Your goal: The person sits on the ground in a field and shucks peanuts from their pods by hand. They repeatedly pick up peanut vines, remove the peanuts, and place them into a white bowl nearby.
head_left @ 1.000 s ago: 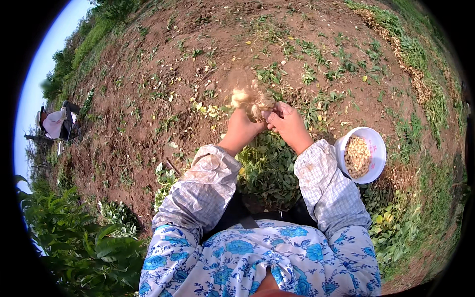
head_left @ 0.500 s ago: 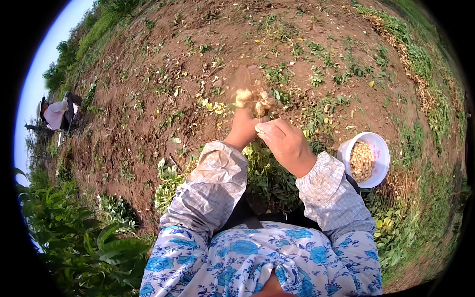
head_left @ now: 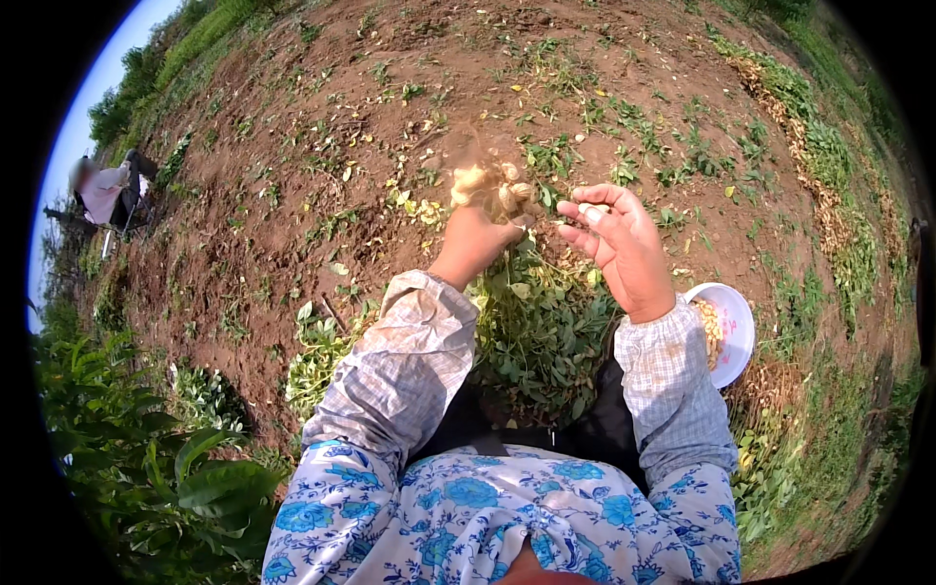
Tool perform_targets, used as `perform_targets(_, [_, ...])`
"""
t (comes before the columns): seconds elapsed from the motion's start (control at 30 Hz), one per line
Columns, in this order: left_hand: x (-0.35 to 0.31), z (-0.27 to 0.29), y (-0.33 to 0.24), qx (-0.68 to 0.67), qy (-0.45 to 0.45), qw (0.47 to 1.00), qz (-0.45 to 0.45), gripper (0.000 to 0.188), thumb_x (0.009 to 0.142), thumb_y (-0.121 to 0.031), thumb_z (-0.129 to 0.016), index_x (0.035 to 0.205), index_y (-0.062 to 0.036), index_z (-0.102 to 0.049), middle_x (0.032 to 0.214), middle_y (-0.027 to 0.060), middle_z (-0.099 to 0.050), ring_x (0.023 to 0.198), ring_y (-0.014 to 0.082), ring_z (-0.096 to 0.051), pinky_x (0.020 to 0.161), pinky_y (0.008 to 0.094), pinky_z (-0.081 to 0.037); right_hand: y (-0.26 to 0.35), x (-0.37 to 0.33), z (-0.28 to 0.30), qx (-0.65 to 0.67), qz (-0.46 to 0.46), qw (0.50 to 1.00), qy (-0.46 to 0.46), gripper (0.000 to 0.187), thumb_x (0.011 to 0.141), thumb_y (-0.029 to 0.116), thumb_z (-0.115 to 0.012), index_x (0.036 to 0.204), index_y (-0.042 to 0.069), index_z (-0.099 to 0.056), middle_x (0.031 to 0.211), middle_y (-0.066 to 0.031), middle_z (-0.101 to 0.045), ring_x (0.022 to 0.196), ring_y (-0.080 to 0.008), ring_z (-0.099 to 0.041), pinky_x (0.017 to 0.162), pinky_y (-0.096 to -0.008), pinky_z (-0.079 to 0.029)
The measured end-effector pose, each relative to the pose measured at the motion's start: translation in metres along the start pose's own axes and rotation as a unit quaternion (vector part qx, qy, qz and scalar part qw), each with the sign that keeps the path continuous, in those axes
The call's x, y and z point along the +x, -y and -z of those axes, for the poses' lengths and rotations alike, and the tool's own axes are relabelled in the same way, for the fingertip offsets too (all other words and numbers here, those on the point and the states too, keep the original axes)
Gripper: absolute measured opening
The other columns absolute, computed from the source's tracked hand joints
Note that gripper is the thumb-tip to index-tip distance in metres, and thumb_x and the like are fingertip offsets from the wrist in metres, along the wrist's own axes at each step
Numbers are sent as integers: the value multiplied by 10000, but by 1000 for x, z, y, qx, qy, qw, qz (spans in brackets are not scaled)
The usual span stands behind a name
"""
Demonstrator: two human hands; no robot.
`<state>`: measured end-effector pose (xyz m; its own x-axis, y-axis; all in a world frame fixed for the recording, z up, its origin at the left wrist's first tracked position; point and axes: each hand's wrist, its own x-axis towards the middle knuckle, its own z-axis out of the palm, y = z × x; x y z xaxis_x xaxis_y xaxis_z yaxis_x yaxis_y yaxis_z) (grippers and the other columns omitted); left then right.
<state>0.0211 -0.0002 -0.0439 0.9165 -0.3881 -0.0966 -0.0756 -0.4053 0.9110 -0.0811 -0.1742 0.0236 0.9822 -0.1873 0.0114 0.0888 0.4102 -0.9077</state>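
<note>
In the middle of the head view, above the person's lap, the left hand [head_left: 475,244] is closed in a tight grip round the stems of a peanut plant [head_left: 536,331], holding it upside down so that the cluster of pale pods [head_left: 492,185] stands above the fist and the green leaves hang down between the two forearms. The pods are blurred, so their number cannot be told. Just to the right, the right hand [head_left: 619,244] is raised beside the cluster, its fingers [head_left: 585,210] bunched with thumb against fingertips in a pinch; something small and pale seems to sit between them, though it is too small to tell for certain. This hand is near the pods but apart from them, with a narrow gap between.

Both forearms wear checked sleeves [head_left: 409,361], and a blue flowered garment [head_left: 468,507] fills the near edge. To the right, on the ground just beyond the right forearm, sits a white bowl [head_left: 736,322] with pale pods inside, partly hidden by the sleeve.

The ground is bare brown soil [head_left: 292,195] dotted with small green weeds and scattered leaves. A row of pulled plants [head_left: 829,185] runs along the far right. At the far left another person [head_left: 102,190] sits low on the field, well apart. Leafy green plants [head_left: 146,448] crowd the near left corner.
</note>
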Motion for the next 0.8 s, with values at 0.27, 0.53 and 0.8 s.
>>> perform_targets(0.27, [-15, -18, -19, 161, -63, 981, -86, 470, 729, -335, -765, 1112, -97, -631, 914, 137, -690, 830, 297, -672, 727, 385, -521, -52, 11, 16, -405, 138, 902, -54, 556, 827, 415, -703, 1138, -23, -558, 901, -82, -595, 877, -236, -611, 768, -350, -507])
perform_targets(0.53, [-20, -22, -32, 274, -51, 959, -41, 417, 742, -336, -716, 1123, -188, -633, 911, 159, -685, 830, 355, -662, 701, 449, -523, -49, 11, 6, -579, 105, 805, -73, 444, 806, 353, -641, 1010, -35, -566, 826, -224, -648, 730, -385, -646, 658, -467, -528])
perform_targets(0.8, [-20, -25, -33, 332, -44, 942, -16, 436, 757, -394, -688, 1101, -132, -632, 858, 173, -682, 797, 360, -663, 690, 452, -522, -58, 17, 10, -625, 123, 767, -83, 384, 805, 292, -585, 943, -60, -521, 670, -210, -638, 613, -392, -641, 563, -467, -535])
